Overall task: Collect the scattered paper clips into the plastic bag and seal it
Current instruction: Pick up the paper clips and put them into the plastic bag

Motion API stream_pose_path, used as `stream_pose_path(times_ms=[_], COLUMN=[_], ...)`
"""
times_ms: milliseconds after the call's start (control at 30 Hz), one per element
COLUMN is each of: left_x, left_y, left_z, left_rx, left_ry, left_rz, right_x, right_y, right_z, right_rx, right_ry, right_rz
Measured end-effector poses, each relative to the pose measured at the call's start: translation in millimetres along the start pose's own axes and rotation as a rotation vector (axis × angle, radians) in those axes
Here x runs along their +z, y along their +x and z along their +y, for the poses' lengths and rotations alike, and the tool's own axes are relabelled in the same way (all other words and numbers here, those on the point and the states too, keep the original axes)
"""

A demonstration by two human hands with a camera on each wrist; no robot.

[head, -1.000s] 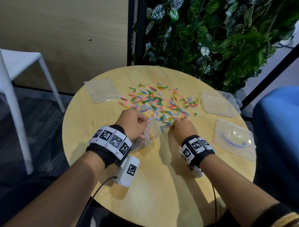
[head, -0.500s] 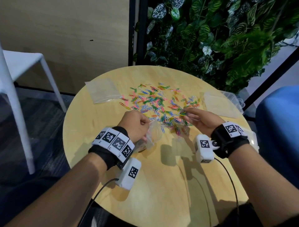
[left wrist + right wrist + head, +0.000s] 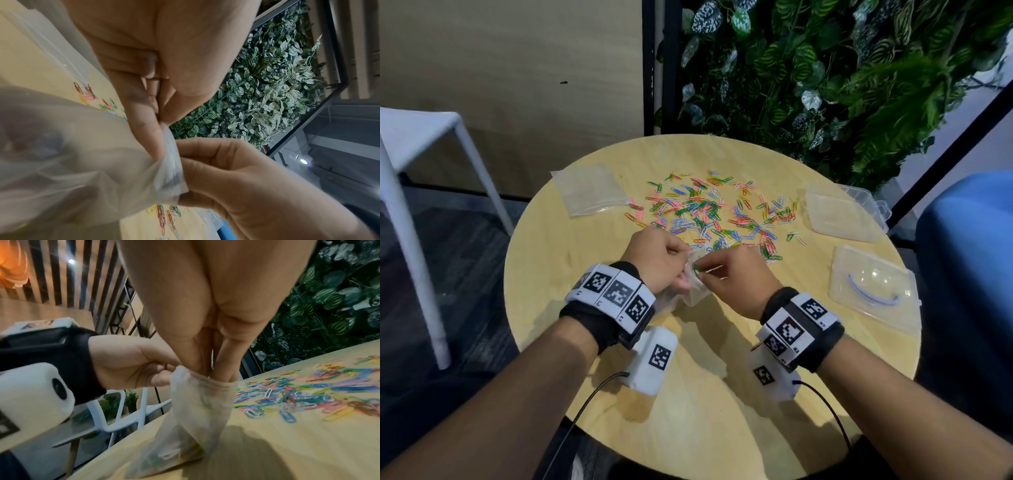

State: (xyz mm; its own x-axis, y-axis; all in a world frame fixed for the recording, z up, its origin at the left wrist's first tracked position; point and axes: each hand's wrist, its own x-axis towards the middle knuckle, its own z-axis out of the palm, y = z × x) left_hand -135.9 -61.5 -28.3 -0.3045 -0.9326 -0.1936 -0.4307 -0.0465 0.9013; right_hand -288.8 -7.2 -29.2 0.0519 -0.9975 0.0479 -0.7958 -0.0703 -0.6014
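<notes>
Many coloured paper clips (image 3: pixel 709 212) lie scattered over the far half of the round wooden table (image 3: pixel 571 274). My left hand (image 3: pixel 683 265) pinches the rim of a clear plastic bag (image 3: pixel 693 294) and holds its mouth up; the bag's bottom rests on the table with a few clips inside (image 3: pixel 185 452). My right hand (image 3: pixel 700 270) is at the bag's mouth with bunched fingers pinching paper clips, a green one showing. In the right wrist view its fingertips (image 3: pixel 218 369) dip into the bag (image 3: pixel 197 402). The left wrist view shows the bag (image 3: pixel 82 162) pinched between thumb and finger.
A second clear bag (image 3: pixel 590 192) lies at the back left. At the right are another bag (image 3: pixel 839 216) over a clear box (image 3: pixel 876 205) and a clear lid (image 3: pixel 873 291). A white chair (image 3: pixel 414 144) stands left, a plant wall behind, a blue seat (image 3: pixel 969 246) right.
My right hand reached out to the clip pile, then came back left to the bag's mouth with clips pinched. My left hand kept holding the bag in place.
</notes>
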Motion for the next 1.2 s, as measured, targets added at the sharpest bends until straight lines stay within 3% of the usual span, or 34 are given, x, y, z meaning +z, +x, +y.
stream_pose_path(times_ms=[167, 367, 533, 633, 667, 733, 833, 900, 933, 1000, 1200], left_x=[0.0, -4.6, -9.7, -18.5, -22.9, -32.5, -46.7, -54.5, -57.6, -61.8, -60.0], left_y=[-1.4, 0.4, -2.3, -0.1, -0.2, -0.7, -2.2, -2.9, -3.4, -4.7, -6.3], left_z=[1.2, -1.1, -3.8, -7.9, -9.1, -11.0, -13.0, -13.3, -13.0, -11.9, -10.6], left_rx=[0.012, 0.031, 0.046, 0.046, 0.050, 0.049, 0.048, 0.048, 0.048, 0.051, 0.057], left_ry=[0.020, 0.059, 0.075, 0.065, 0.059, 0.041, 0.022, 0.001, -0.005, -0.001, -0.003], left_rz=[-0.012, -0.012, -0.016, -0.001, 0.011, 0.039, 0.063, 0.072, 0.074, 0.081, 0.063], right_x=[-1.2, 5.9, -5.4, -31.7, -42.3, -60.1, -67.5, -60.6, -55.6, -46.6, -17.9], right_y=[3.8, 4.6, 2.6, 6.5, 7.5, 6.0, -3.7, -7.0, -6.4, -0.9, 29.5], right_z=[-1.5, -1.5, -2.8, 5.7, 17.7, 51.2, 84.7, 89.7, 92.6, 91.0, 77.8], right_rx=[-0.023, -0.169, -0.138, 0.058, 0.145, 0.367, 0.743, 0.706, 0.658, 0.571, 0.346], right_ry=[-0.071, -0.187, -0.069, 0.308, 0.332, 0.163, -0.152, -0.383, -0.405, -0.280, -0.265], right_rz=[0.053, -0.074, -0.135, -0.039, 0.002, 0.006, -0.206, -0.294, -0.263, -0.193, -0.148])
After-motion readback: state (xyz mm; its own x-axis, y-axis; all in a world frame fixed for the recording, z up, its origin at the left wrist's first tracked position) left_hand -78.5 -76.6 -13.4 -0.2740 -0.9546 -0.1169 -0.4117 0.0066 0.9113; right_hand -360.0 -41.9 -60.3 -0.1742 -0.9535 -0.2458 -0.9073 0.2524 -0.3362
